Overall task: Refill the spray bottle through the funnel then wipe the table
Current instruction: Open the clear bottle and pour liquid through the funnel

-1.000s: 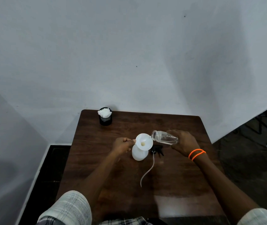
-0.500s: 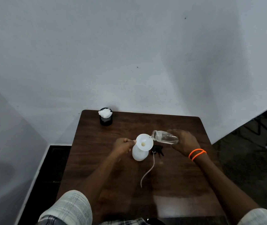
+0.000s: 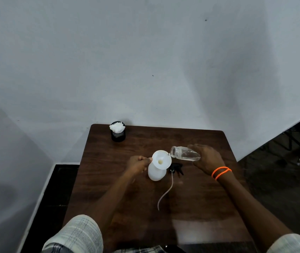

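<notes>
A white spray bottle [image 3: 155, 174] stands mid-table with a white funnel [image 3: 162, 159] set in its neck. My left hand [image 3: 138, 164] pinches the funnel's left rim. My right hand [image 3: 207, 158] holds a clear bottle [image 3: 184, 153] tipped almost flat, its open mouth at the funnel's right edge, a little clear liquid lying along its lower side. The black spray head [image 3: 176, 168] lies on the table just right of the white bottle, its pale dip tube [image 3: 165, 192] trailing toward me.
A black cup holding crumpled white tissue [image 3: 117, 132] stands at the far left corner of the dark wooden table [image 3: 196, 203]. A white wall rises right behind the table. Dark floor lies to both sides, with chair legs at the far right.
Both hands, the funnel and the tipped clear bottle keep nearly the same pose across the frames. Only slight camera drift shows.
</notes>
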{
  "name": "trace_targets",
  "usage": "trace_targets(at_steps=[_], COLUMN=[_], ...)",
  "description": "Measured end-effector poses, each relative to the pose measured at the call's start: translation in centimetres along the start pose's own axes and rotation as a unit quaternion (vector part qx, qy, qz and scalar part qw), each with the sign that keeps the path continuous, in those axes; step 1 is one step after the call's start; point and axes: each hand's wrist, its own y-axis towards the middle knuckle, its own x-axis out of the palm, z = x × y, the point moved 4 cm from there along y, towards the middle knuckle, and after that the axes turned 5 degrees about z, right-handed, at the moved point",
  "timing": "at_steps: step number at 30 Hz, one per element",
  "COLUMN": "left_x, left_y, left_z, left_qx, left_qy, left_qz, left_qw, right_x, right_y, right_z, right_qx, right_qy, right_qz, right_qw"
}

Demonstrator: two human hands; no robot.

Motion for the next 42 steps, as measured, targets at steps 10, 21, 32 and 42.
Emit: trace_targets(at_steps=[10,21,32,42], left_x=[0.1,0.3,0.2,0.2], left_y=[-0.2,-0.2,-0.6,-0.4], left_z=[-0.3,-0.3,0.0,0.1], left_qx=[-0.001,-0.008,-0.01,-0.013], left_qy=[0.004,0.003,-0.002,-0.012], left_qz=[0.01,0.015,0.011,0.012], left_qw=[1.0,1.0,1.0,1.0], right_x=[0.0,1.5,-0.2,-0.4], right_y=[-0.3,0.5,0.1,0.4], right_z=[-0.2,1.5,-0.3,-0.6], right_qx=[0.021,0.024,0.016,-0.012], right_qy=[-0.009,-0.033,-0.04,-0.035], right_qz=[-0.009,-0.006,0.006,0.033], right_qw=[1.0,0.999,0.999,0.999])
